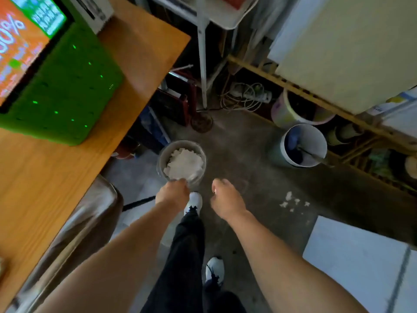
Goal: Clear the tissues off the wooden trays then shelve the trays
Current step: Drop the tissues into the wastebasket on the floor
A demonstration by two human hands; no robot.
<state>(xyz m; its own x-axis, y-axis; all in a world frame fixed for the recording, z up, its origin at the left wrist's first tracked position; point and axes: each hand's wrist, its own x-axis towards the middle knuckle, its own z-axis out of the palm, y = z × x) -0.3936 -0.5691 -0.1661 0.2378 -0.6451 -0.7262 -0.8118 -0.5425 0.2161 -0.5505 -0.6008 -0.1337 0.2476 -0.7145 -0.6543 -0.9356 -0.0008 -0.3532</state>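
A small grey bin (pixel 163 157) stands on the concrete floor, heaped with crumpled white tissues (pixel 184 163). My left hand (pixel 173 194) is at the bin's near rim, fingers curled against the tissues and rim. My right hand (pixel 225 198) hangs just right of the bin, fingers curled in, nothing visible in it. A few white tissue scraps (pixel 292 201) lie on the floor to the right. No wooden tray is in view.
A wooden table (pixel 56 177) with a green machine (pixel 65 93) runs along the left. A white bucket (pixel 304 145) and a pink-rimmed tub (pixel 284 109) stand at the right by a low wooden rack (pixel 316 96). White shelf legs (pixel 203 64) and cables (pixel 246 97) lie behind.
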